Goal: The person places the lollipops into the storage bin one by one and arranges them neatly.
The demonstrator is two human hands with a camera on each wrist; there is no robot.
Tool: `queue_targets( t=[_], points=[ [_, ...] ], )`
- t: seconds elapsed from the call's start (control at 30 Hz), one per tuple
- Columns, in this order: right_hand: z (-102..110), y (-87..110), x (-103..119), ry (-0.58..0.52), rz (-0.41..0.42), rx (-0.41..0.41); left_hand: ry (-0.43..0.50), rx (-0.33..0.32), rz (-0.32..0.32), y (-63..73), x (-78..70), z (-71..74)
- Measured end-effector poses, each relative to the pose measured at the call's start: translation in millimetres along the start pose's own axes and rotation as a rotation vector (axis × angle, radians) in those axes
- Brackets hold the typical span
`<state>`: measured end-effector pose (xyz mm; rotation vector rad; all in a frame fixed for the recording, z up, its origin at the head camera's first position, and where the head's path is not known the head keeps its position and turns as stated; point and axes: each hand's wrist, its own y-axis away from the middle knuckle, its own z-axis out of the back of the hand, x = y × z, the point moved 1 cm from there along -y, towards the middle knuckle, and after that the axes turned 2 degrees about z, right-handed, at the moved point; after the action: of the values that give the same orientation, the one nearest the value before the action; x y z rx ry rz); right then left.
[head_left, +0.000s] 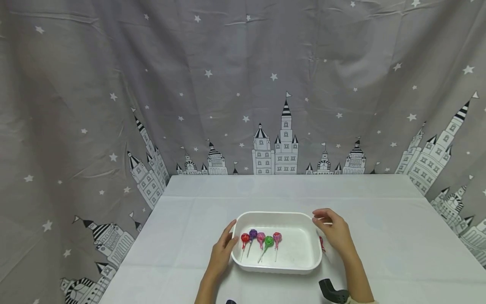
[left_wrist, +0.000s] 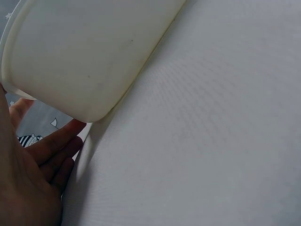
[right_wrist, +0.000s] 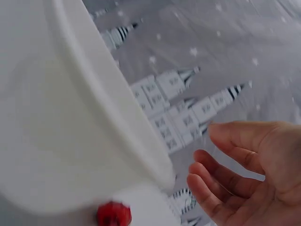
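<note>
A white plastic tray [head_left: 298,249] stands on the table, with several wrapped lollipops in its left half: a red lollipop [head_left: 245,238], a purple lollipop [head_left: 253,233], pink ones and a green lollipop [head_left: 268,241]. My left hand [head_left: 220,253] holds the tray's left edge, thumb at the rim and fingers along the outer wall. Past the opposite edge, my right hand [head_left: 336,234] hovers with loosely bent fingers and nothing in them. Below it, a red lollipop [right_wrist: 114,214] lies outside the tray, partly hidden by the tray wall in the head view.
A white cloth covers the table [head_left: 387,236]. Behind it hangs a grey curtain [head_left: 228,50] printed with castles and stars. A black curved wrist piece [head_left: 333,291] shows by my right forearm.
</note>
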<state>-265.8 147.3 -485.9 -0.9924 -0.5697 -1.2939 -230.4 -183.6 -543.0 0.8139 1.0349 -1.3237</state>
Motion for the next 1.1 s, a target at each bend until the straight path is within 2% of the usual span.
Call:
queue_targets(
  t=[0.07,0.17,0.27,0.53,0.67,0.77,0.87,0.9,1.1],
  points=[
    [0.1,-3.0,-24.5,0.023,-0.007,-0.015,0.0,0.0,0.001,-0.1,0.5,-0.1],
    [0.7,-4.1,-48.4,0.021,-0.035,-0.003,-0.001,-0.001,-0.005,-0.4,0.9,-0.2],
    [4.3,0.2,-50.1,-0.017,-0.082,0.041,-0.002,0.001,-0.014,-0.4,0.8,-0.3],
    [13.5,10.1,-34.1,-0.108,-0.212,0.19,0.004,-0.001,-0.008,0.8,-0.2,0.6],
    [11.6,11.0,-38.4,-0.134,-0.214,0.278,0.011,0.0,-0.009,0.8,-1.7,1.4],
    [8.9,11.2,-40.4,-0.147,-0.186,0.33,0.006,-0.002,-0.007,0.5,-2.3,1.3],
    [6.7,11.2,-39.6,-0.123,-0.181,0.34,-0.003,-0.001,-0.013,0.4,-2.1,0.8],
    [6.2,11.3,-39.1,-0.101,-0.185,0.337,-0.003,0.003,-0.01,2.4,-7.8,1.8],
    [5.3,13.4,-34.7,0.0,-0.21,0.316,-0.005,0.005,-0.014,1.9,-6.8,1.3]
  ],
)
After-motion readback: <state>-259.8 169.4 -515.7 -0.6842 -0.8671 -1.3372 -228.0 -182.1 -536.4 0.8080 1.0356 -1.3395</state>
